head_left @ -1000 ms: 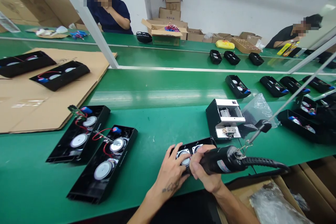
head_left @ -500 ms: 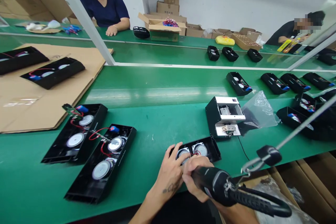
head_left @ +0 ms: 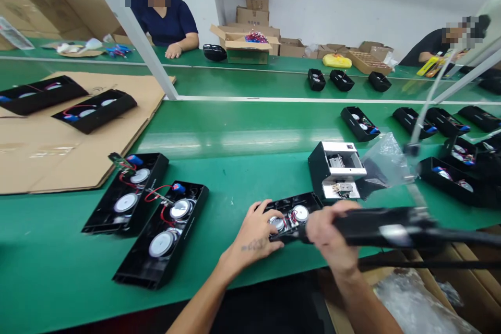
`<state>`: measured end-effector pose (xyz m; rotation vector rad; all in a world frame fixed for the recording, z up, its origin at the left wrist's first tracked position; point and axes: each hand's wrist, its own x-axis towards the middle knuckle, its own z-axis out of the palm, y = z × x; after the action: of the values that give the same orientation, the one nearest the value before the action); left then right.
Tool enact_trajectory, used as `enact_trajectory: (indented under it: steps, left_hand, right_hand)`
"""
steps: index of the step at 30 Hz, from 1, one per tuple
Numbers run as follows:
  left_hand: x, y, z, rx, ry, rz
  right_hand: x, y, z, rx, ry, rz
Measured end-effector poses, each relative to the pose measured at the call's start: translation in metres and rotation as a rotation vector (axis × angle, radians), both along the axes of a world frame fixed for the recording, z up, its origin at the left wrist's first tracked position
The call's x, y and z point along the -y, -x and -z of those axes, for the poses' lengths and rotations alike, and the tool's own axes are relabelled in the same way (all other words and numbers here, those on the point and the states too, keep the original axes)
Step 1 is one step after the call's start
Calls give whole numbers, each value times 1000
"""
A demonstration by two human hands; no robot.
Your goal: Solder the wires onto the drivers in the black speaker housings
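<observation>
The electric screwdriver has swung since a moment ago. It was angled steeply down over the work and now lies almost flat, its body stretching off to the right and smeared with motion. The right hand has slid to the right with it and has come off the small speaker housing. That hand is wrapped tight round the front end of the tool. The tip is hidden behind the knuckles, so I can't tell whether it touches anything.

The left hand lies on the near left end of the small housing with its fingers spread, pressing down on it rather than gripping it. The housing sits open side up on the green belt, close to the near edge. Two round silver drivers and a bit of red wire show inside it.

Just behind it stands a black-and-white box, with a crumpled clear plastic bag to its right. To the left, two long black speaker trays lie side by side at an angle, with red wires and blue parts in them. Beyond them is a cardboard sheet carrying two more trays. A thin hanging line runs up to the right of the bag. Across the belt, another person rests a hand on the far table.
</observation>
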<state>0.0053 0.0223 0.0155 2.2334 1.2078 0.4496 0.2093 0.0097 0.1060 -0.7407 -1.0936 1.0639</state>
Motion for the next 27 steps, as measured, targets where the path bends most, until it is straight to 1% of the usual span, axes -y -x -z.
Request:
enact_trajectory:
  steps: [1, 2, 3, 4, 5, 6, 8, 9, 10, 11, 12, 13, 14, 15, 16, 17, 18, 19, 21, 22, 24, 27]
  left_hand:
    - [-9, 3, -9, 0, 67, -4]
    - [-18, 6, -16, 0, 110, -5]
    - [-27, 9, -22, 0, 135, -2]
    - [-35, 12, -27, 0, 155, 4]
    - [-42, 14, -31, 2, 182, 9]
    - [-48, 16, -33, 4, 209, 12]
    - [-55, 18, -36, 9, 255, 14]
    - [-57, 19, -36, 12, 273, 12]
    - [-57, 19, -37, 13, 287, 9]
    - [-57, 19, -37, 14, 298, 7]
    - [-56, 18, -37, 13, 305, 4]
    - [-54, 17, -37, 12, 309, 1]
    - [-53, 16, -37, 10, 310, -1]
    - [-51, 15, -37, 8, 308, -2]
    - [-50, 14, -37, 5, 304, -1]
    - [-49, 13, -37, 2, 301, 1]
    - [-49, 13, -37, 1, 298, 5]
    - [-49, 13, -37, 0, 297, 9]
    - [-50, 12, -38, -1, 298, 11]
    - [-51, 12, -39, 1, 301, 11]
    - [-53, 13, -39, 6, 309, 9]
    - [-55, 13, -39, 15, 326, 4]
  right_hand:
    - [-5, -12, -11, -99, -18, 99]
    - [-10, -26, -18, -133, -8, 199]
    - [-16, -40, -21, -115, 13, 297]
    - [-20, -56, -19, -60, 53, 377]
    - [-24, -72, -12, 14, 106, 436]
    - [-26, -87, -2, 93, 163, 486]
    - [-25, -111, 26, 300, 278, 564]
    - [-21, -118, 40, 423, 284, 629]
    - [-15, -121, 53, 549, 247, 713]
    - [-8, -121, 63, 676, 171, 807]
    - [-1, -116, 70, 795, 63, 885]
    - [6, -108, 73, 907, -56, 908]
    - [11, -98, 73, 1014, -162, 862]
    - [13, -87, 70, 1108, -244, 738]
    - [12, -75, 64, 1187, -297, 542]
    - [7, -64, 57, 1246, -311, 351]
    - [-1, -55, 49, 1304, -305, 189]
    - [-10, -48, 41, 1374, -285, 49]
    - [-32, -41, 28, 1529, -214, -169]
    - [-41, -39, 23, 1592, -173, -250]
    - [-54, -37, 18, 1655, -91, -343]
    - [-60, -36, 18, 1635, 13, -358]
